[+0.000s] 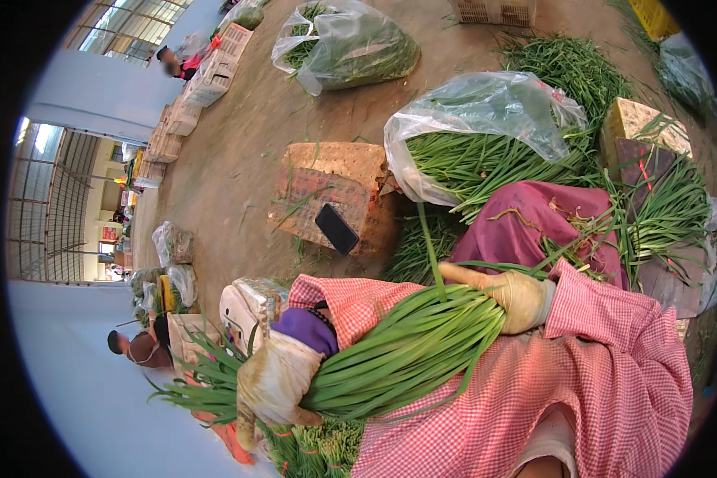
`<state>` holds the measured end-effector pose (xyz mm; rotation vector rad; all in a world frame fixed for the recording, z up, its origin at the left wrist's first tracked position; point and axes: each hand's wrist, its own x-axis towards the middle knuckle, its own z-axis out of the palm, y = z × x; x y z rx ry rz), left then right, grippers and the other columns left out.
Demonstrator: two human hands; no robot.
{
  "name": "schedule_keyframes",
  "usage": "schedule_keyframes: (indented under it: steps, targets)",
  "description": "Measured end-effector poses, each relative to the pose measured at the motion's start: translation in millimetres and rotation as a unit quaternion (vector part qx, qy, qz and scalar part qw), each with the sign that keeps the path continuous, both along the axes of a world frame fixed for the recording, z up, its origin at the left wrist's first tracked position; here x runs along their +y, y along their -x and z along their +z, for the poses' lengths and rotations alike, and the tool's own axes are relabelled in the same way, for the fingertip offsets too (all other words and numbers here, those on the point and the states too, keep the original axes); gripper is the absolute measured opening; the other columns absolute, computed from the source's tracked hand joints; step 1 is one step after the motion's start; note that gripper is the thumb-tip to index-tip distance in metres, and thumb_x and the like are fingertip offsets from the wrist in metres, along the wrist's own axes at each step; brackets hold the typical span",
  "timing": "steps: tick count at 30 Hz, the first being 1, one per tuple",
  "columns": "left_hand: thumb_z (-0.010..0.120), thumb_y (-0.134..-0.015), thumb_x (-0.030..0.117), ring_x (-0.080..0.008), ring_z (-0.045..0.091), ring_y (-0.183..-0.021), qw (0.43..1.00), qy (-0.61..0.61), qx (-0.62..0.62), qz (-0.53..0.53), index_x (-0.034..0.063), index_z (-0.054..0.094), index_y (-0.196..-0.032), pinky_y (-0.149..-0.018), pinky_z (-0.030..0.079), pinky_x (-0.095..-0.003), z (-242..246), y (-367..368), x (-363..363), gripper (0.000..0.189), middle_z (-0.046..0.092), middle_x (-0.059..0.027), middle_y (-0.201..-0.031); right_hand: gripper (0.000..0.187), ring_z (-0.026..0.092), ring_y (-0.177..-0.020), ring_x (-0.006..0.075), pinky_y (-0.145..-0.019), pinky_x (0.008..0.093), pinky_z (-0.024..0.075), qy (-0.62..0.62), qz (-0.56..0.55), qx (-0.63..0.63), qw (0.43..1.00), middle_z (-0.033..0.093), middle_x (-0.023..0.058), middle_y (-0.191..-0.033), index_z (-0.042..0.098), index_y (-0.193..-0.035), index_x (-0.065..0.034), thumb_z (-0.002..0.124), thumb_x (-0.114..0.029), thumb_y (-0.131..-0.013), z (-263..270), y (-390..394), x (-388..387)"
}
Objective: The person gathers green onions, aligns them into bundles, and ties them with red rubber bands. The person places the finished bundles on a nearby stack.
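A thick bunch of garlic chives (406, 352) lies across my gingham-sleeved front, leaf tips to the left. My right hand (514, 299), in a stained glove, grips its stalk end with the index finger stretched out. One loose leaf (431, 251) stands up beside that finger. My left hand (275, 379), in a dirty white glove below a purple cuff, is closed over the leafy end. Its fingertips are partly hidden. Below it lie banded green bundles (310, 451). A maroon cloth (514, 218) with withered scraps on it lies beyond my right hand.
A black phone (337, 230) rests on a worn box (334, 164). Beside it, an open plastic bag (478, 104) spills chives. Another filled bag (364, 51) and a heap of greens (564, 69) lie on the floor. White crates (206, 80) line the wall; two people are there.
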<state>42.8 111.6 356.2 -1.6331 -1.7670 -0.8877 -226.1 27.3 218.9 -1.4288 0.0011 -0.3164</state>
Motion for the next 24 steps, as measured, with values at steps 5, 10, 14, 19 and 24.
schedule_keyframes:
  steps: [5, 10, 14, 19, 24]
  targets:
    - [0.037, -0.093, 0.004, -0.0303, 0.065, -0.077, 0.967, -0.117, 0.199, 0.109, -0.0007, 0.043, -0.133, -0.081, 0.052, -0.0429, -41.4, 1.5, -28.0, 0.041, 0.066, -0.02, -0.082, 0.075, 0.064, -0.074, 0.0278, -0.067, 0.0367, 0.054, 0.5, -0.182, 0.107, 0.84, 0.064, 0.0124, -0.087, 0.036, -0.141, -0.0107, 0.068, -0.02, -0.074, 42.8, 39.2, -39.7]
    - [0.057, -0.087, 0.004, -0.0211, 0.063, -0.096, 0.404, -0.611, 0.358, 0.579, 0.0031, 0.041, -0.137, -0.094, 0.047, -0.0353, -117.5, 19.0, 33.5, 0.053, 0.065, -0.0139, -0.105, 0.048, 0.066, -0.072, 0.0278, -0.057, 0.0384, 0.051, 0.729, -0.125, 0.265, 0.618, 0.061, 0.0107, -0.075, 0.051, -0.125, -0.0099, 0.062, -0.019, -0.079, 92.2, 34.9, -114.8]
    - [0.057, -0.089, 0.009, -0.0241, 0.057, -0.112, 0.007, -0.556, 0.201, 0.806, 0.0025, 0.039, -0.139, -0.101, 0.041, -0.0377, -107.5, 19.8, 50.4, 0.053, 0.057, -0.0151, -0.125, 0.016, 0.065, -0.06, 0.0246, -0.048, 0.0386, 0.0486, 0.814, 0.069, 0.278, 0.505, 0.059, 0.0063, -0.059, 0.058, -0.075, -0.0033, 0.055, -0.018, -0.08, 87.8, -7.3, -130.3]
    - [0.063, -0.086, 0.031, -0.0327, 0.055, -0.107, 0.165, -0.21, 0.035, 0.963, -0.0073, 0.053, -0.12, -0.093, 0.042, -0.0436, -88.5, 105.6, 1.1, 0.053, 0.058, -0.0188, -0.114, 0.015, 0.053, -0.048, 0.018, -0.04, 0.0327, 0.0369, 0.921, -0.114, -0.035, 0.371, 0.05, 0.0024, -0.052, 0.054, -0.067, -0.0092, 0.057, -0.022, -0.075, 108.3, -22.4, -114.5]
    - [0.064, -0.079, 0.024, -0.0376, 0.044, -0.114, 0.096, 0.075, -0.085, 0.989, 0.0203, 0.056, -0.127, -0.091, 0.043, -0.0478, -186.4, 132.6, -29.5, 0.048, 0.038, -0.0112, -0.136, 0.015, 0.051, -0.05, 0.0159, -0.041, 0.0285, 0.0344, 0.945, -0.203, -0.05, 0.253, 0.048, 0.0006, -0.055, 0.057, -0.079, -0.008, 0.057, -0.023, -0.078, 165.0, -2.4, -117.1]
